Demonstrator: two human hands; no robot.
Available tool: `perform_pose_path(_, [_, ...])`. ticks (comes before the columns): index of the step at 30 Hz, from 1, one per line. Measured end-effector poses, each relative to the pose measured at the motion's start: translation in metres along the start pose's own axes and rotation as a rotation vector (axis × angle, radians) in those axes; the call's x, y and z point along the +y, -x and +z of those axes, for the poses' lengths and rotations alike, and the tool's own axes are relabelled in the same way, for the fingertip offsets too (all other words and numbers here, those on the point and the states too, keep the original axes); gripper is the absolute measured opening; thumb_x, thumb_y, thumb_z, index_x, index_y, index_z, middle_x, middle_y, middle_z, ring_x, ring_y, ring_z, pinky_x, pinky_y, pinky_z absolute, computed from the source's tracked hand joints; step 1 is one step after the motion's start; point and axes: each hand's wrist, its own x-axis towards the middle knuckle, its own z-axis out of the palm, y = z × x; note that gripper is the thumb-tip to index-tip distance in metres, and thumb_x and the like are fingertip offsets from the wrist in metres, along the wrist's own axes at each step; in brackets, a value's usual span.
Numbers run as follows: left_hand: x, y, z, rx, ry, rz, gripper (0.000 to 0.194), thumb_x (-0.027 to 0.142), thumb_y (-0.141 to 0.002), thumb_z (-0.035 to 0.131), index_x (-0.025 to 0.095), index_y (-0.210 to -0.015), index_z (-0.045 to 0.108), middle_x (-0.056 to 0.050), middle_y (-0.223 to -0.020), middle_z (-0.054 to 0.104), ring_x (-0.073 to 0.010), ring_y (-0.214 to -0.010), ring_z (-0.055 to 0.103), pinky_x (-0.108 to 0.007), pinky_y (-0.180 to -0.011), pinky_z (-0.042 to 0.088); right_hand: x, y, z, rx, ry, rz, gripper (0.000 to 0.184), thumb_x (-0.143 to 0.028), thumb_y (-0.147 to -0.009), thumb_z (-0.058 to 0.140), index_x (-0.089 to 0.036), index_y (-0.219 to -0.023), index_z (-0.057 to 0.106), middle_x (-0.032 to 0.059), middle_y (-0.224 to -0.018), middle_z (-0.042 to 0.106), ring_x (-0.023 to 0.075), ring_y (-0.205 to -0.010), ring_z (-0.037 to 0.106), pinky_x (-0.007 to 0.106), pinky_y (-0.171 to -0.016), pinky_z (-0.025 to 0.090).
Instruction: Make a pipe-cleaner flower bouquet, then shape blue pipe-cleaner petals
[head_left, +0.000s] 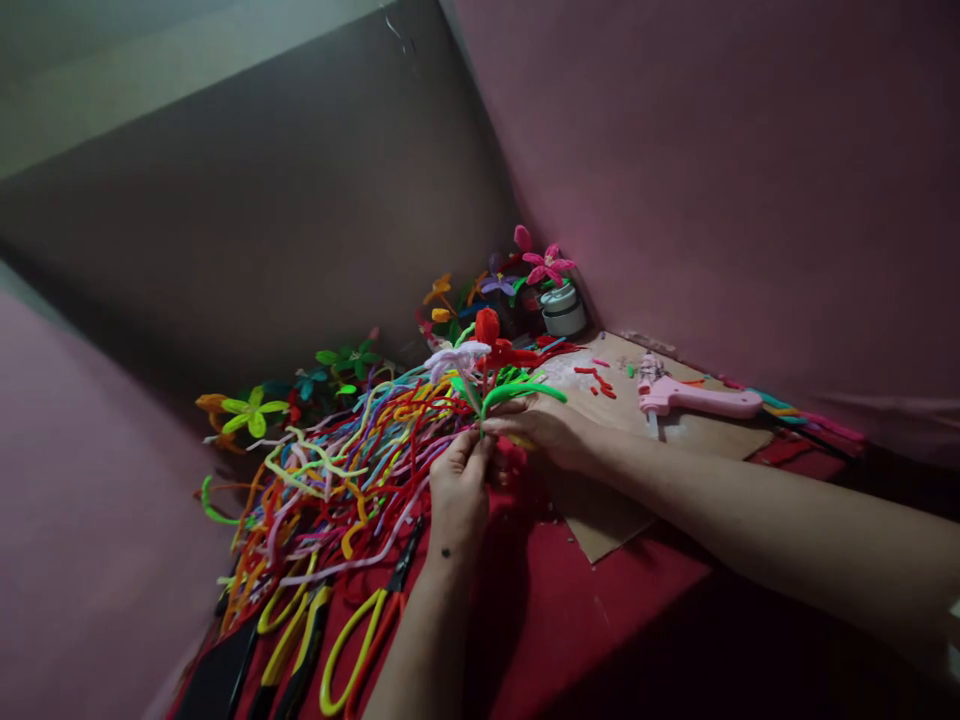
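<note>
In the head view, the left hand (pixel 460 485) has its thumb and finger pressed together on the green stem of a small bouquet of fuzzy wire flowers (pixel 484 376), which rises just above the fingertips. The right hand (pixel 551 430) has bent fingers, nearly closed, and also pinches this bouquet near the base. It carries a pale lilac flower (pixel 457 357), a red tulip-shaped bud (pixel 487 325) and a long bright-green leaf (pixel 525 389) – this leaf arches over the right hand. Left of the hands spreads a tangled heap of many-coloured fuzzy wires (pixel 397 440). Beside the left forearm lie scissors with yellow and orange-red handles (pixel 381 602). Beyond the right hand – on brown cardboard (pixel 607 525) – rests a pale-pink glue gun (pixel 716 401).
</note>
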Motion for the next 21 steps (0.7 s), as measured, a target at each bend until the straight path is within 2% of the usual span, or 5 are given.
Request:
perform_pose_path(7, [-0.0011, -0.0027, -0.0071, -0.104, 0.314, -0.073, 0.024, 0.035, -0.075, 0.061, 0.013, -0.069, 0.055, 0.003, -0.051, 0.051, -0.0062, -0.041, 0.044, -0.017, -0.038, 0.036, 0.0005, -0.0032, 0.0013, -0.177, -0.047, 0.019, 0.016, -0.028, -0.068, 0.063, -0.013, -0.065, 0.059, 0.0026, -0.057, 0.059, 0.0143, -0.054, 0.055, 0.028, -0.056, 0.046])
perform_pose_path(10, [-0.0008, -0.0041, -0.0076, -0.115, 0.443, -0.128, 0.024, 0.035, -0.071, 0.066, 0.013, -0.070, 0.054, 0.004, -0.051, 0.049, -0.0045, -0.039, 0.040, -0.015, -0.036, 0.033, 0.0009, -0.0047, 0.0015, -0.119, -0.077, 0.023, 0.013, -0.025, -0.068, 0.060, -0.013, -0.064, 0.059, 0.0025, -0.061, 0.060, 0.0119, -0.058, 0.054, 0.024, -0.057, 0.045])
perform_pose_path(14, [-0.0010, -0.0031, -0.0040, -0.165, 0.640, -0.196, 0.020, 0.029, -0.071, 0.067, 0.014, -0.075, 0.054, 0.007, -0.047, 0.041, -0.0031, -0.036, 0.032, -0.013, -0.034, 0.028, 0.0064, -0.0058, 0.0013, 0.045, -0.157, 0.087, 0.010, -0.023, -0.066, 0.061, -0.015, -0.071, 0.061, -0.0010, -0.064, 0.057, 0.0073, -0.053, 0.047, 0.018, -0.044, 0.033])
perform_pose_path(18, [0.0005, 0.0026, -0.0025, -0.281, 0.866, -0.260, 0.016, 0.024, -0.075, 0.063, 0.012, -0.070, 0.053, 0.010, -0.045, 0.029, -0.0006, -0.035, 0.021, -0.011, -0.034, 0.023, 0.0047, -0.0035, 0.0021, -0.007, -0.172, 0.144, 0.014, -0.027, -0.066, 0.065, -0.015, -0.068, 0.059, -0.0018, -0.062, 0.055, 0.0056, -0.050, 0.044, 0.017, -0.039, 0.023])
perform_pose_path(21, [0.0030, 0.0043, -0.0057, -0.361, 0.807, -0.280, 0.017, 0.028, -0.077, 0.060, 0.012, -0.072, 0.055, 0.008, -0.047, 0.035, -0.0017, -0.035, 0.026, -0.013, -0.035, 0.026, 0.0036, -0.0034, 0.0009, -0.032, -0.123, 0.045, 0.014, -0.026, -0.066, 0.064, -0.015, -0.064, 0.057, -0.0020, -0.060, 0.055, 0.0050, -0.048, 0.041, 0.018, -0.041, 0.023])
